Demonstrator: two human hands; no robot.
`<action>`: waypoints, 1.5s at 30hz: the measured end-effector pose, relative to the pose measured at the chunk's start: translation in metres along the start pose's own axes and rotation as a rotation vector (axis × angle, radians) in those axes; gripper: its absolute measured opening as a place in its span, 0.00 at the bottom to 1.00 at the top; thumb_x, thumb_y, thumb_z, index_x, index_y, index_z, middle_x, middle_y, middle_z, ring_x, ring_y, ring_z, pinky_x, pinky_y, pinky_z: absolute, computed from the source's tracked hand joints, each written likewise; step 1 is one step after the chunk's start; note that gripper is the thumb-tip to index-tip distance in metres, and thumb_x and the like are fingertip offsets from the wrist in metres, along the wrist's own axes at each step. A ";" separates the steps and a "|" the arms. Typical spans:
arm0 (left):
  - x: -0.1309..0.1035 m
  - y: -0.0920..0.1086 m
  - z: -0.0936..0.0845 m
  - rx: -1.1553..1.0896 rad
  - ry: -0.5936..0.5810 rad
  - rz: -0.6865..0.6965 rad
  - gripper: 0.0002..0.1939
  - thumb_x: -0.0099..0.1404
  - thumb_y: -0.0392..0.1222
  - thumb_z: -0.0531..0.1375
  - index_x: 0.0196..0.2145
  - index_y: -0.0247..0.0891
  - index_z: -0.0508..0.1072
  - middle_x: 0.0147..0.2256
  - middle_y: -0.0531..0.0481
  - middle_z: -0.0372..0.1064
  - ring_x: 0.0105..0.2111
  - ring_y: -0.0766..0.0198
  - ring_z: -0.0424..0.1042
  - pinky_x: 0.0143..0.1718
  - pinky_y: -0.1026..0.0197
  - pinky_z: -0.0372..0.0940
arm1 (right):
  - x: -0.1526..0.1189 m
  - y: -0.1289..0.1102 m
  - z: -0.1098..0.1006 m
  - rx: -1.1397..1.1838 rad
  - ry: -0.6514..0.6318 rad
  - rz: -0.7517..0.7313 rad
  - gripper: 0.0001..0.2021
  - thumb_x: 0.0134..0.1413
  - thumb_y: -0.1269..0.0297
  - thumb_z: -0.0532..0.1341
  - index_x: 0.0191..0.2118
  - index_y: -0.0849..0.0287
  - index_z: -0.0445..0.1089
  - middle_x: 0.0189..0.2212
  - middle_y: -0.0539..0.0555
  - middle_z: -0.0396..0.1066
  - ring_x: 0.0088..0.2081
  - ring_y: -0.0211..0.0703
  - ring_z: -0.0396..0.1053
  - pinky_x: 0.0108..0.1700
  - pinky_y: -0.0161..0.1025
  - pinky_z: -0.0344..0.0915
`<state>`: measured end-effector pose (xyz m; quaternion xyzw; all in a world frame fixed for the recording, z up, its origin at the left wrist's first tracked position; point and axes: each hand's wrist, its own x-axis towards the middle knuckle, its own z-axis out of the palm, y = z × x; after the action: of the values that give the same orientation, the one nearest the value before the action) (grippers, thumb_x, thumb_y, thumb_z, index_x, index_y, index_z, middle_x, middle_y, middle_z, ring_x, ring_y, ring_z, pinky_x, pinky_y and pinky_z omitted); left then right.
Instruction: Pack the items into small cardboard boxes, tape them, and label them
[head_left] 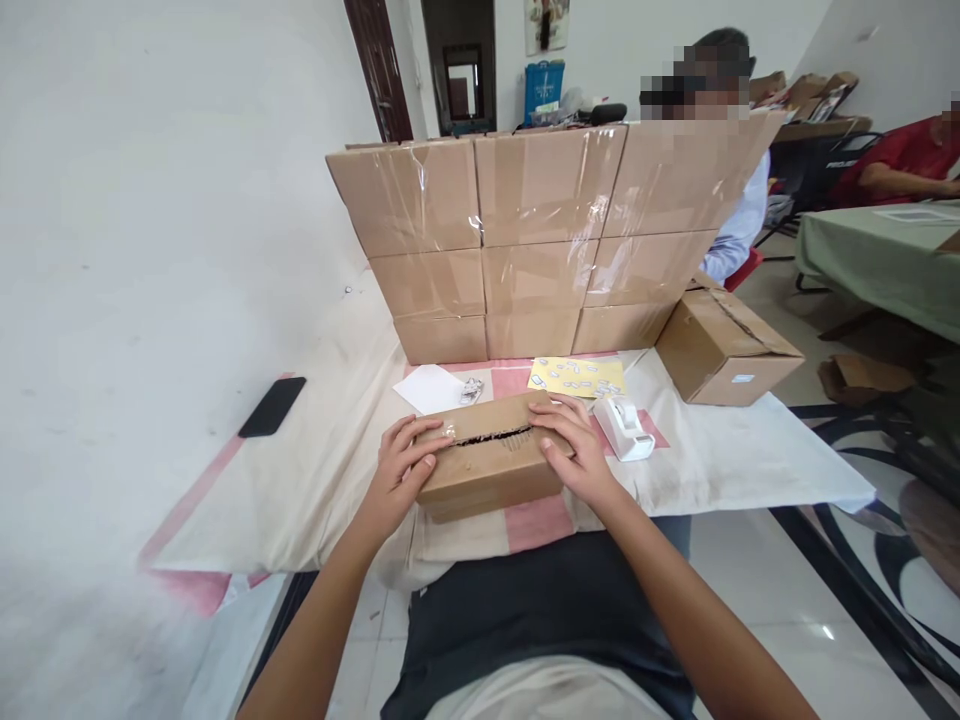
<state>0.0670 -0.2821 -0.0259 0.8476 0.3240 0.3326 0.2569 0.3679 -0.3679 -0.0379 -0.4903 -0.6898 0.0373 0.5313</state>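
A small brown cardboard box (pixel 495 488) sits on the cloth-covered table close to my body. Its top flaps meet at a ragged, torn-looking seam with a dark gap. My left hand (pixel 399 462) grips the box's left end, fingers on top and thumb near the front edge. At the opposite end, my right hand (pixel 576 448) holds the top and right side. Just right of that hand stands a white tape dispenser (pixel 624 430). Behind the box lie a yellow sheet (pixel 574 378) with small pale pieces on it and a white paper (pixel 429 388).
Taped cardboard boxes (pixel 551 190) form a wall along the table's back. Another carton (pixel 720 355) stands at the right, and a black phone (pixel 274 408) lies at the left. One person (pixel 739 230) sits behind the wall; another in red (pixel 900 160) is farther right.
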 end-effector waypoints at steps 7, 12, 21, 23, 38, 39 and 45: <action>-0.003 0.011 -0.004 0.171 -0.089 -0.046 0.21 0.79 0.50 0.45 0.56 0.51 0.76 0.65 0.52 0.63 0.70 0.50 0.47 0.70 0.35 0.43 | 0.001 0.000 0.000 -0.040 0.014 -0.013 0.10 0.65 0.66 0.59 0.46 0.53 0.77 0.52 0.57 0.78 0.58 0.57 0.65 0.63 0.63 0.63; -0.005 0.017 -0.003 0.307 -0.095 -0.008 0.19 0.77 0.51 0.50 0.58 0.51 0.74 0.66 0.50 0.62 0.70 0.47 0.48 0.67 0.35 0.50 | 0.001 -0.001 0.000 -0.047 0.016 0.004 0.11 0.65 0.65 0.58 0.46 0.53 0.77 0.52 0.57 0.78 0.58 0.57 0.65 0.62 0.63 0.64; -0.010 0.007 0.001 0.421 0.072 0.221 0.28 0.68 0.58 0.62 0.61 0.46 0.70 0.63 0.42 0.66 0.66 0.43 0.56 0.66 0.37 0.55 | -0.028 -0.003 -0.038 -0.030 0.197 0.154 0.16 0.68 0.61 0.56 0.59 0.51 0.70 0.62 0.60 0.69 0.65 0.55 0.65 0.65 0.57 0.62; -0.010 0.007 -0.001 0.443 0.041 0.252 0.34 0.65 0.59 0.65 0.64 0.45 0.66 0.64 0.41 0.64 0.66 0.43 0.58 0.66 0.39 0.56 | -0.036 0.005 -0.061 -0.135 0.385 0.243 0.14 0.67 0.59 0.57 0.53 0.53 0.73 0.57 0.60 0.72 0.61 0.56 0.68 0.61 0.56 0.64; 0.023 0.047 0.013 0.643 0.208 0.336 0.27 0.64 0.52 0.66 0.59 0.50 0.71 0.60 0.42 0.68 0.62 0.36 0.63 0.59 0.35 0.60 | -0.040 0.074 -0.126 0.024 0.113 1.127 0.20 0.53 0.47 0.58 0.30 0.59 0.79 0.38 0.58 0.78 0.33 0.44 0.69 0.30 0.38 0.60; 0.022 0.061 0.024 0.584 0.230 0.429 0.25 0.63 0.48 0.67 0.57 0.52 0.72 0.57 0.45 0.71 0.59 0.41 0.67 0.58 0.39 0.63 | -0.039 0.075 -0.125 0.036 0.104 1.135 0.20 0.53 0.48 0.59 0.29 0.59 0.78 0.35 0.57 0.77 0.31 0.42 0.67 0.29 0.37 0.59; 0.040 0.125 0.135 0.029 -0.081 0.656 0.14 0.67 0.43 0.62 0.51 0.50 0.74 0.49 0.52 0.77 0.48 0.59 0.74 0.54 0.55 0.69 | -0.035 0.079 -0.121 0.054 0.075 1.213 0.17 0.47 0.50 0.63 0.25 0.60 0.76 0.16 0.47 0.59 0.22 0.37 0.56 0.25 0.36 0.52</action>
<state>0.2362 -0.3654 -0.0158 0.9229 0.0282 0.3588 0.1368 0.5099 -0.4090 -0.0550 -0.7833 -0.2673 0.3334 0.4515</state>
